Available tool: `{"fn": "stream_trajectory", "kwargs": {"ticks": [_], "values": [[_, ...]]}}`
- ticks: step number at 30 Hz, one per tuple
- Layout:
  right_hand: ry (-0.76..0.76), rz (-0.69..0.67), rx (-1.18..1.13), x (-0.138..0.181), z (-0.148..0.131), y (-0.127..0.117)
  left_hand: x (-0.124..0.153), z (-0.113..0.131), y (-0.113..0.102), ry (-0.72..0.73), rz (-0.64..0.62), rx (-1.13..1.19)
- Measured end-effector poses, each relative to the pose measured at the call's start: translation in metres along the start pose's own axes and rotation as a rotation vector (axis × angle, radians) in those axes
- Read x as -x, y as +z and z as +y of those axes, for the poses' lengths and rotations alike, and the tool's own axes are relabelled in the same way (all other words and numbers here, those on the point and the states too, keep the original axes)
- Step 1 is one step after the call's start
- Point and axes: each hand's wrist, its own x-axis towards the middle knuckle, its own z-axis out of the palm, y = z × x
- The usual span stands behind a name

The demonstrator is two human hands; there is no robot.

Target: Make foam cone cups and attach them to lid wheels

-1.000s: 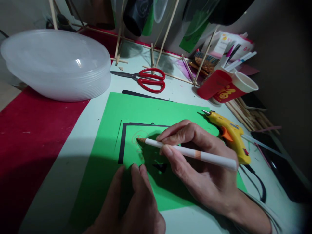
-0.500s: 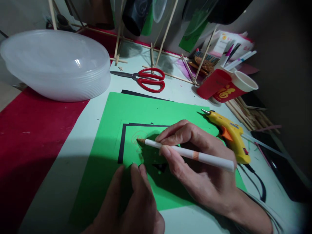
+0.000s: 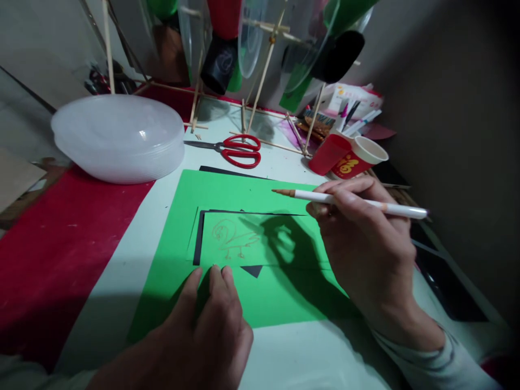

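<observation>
My right hand (image 3: 365, 244) grips a white felt-tip pen (image 3: 301, 195) with a brown tip, held clear of the paper. Below it lies a small green card (image 3: 244, 219) with a brown outline of a bird (image 3: 222, 233) drawn on it. Black paper (image 3: 197, 241) shows along the card's left and top edges. The fingertips of my left hand (image 3: 211, 314) rest, slightly spread, at the card's lower left edge. Underneath everything is a large green sheet (image 3: 162, 287), and a small black triangle of paper (image 3: 252, 270) shows below the card.
Red-handled scissors (image 3: 241, 151) lie behind the sheet. To the left stands a stack of clear plastic dishes (image 3: 122, 157). Red paper cups (image 3: 331, 153) holding pens stand at the back right. A wooden stick frame (image 3: 260, 76) with hanging cups rises behind.
My right hand has lifted the pen off the card and moved right and up, uncovering the bird drawing. The glue gun has become hidden behind that hand. The view has shifted.
</observation>
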Motion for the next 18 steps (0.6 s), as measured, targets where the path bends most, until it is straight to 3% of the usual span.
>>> {"fn": "stream_trajectory", "kwargs": {"ticks": [10,13,18], "values": [[0.343,0.043,-0.159,0.025,0.005,-0.039,0.013,0.004,0.004,-0.016,-0.02,0.153],[0.362,0.009,-0.174,0.029,0.007,-0.04,0.005,0.006,-0.006,-0.011,-0.029,0.112],[0.31,-0.086,-0.179,0.033,0.008,-0.04,-0.031,0.022,-0.016,0.01,0.073,0.014]]}}
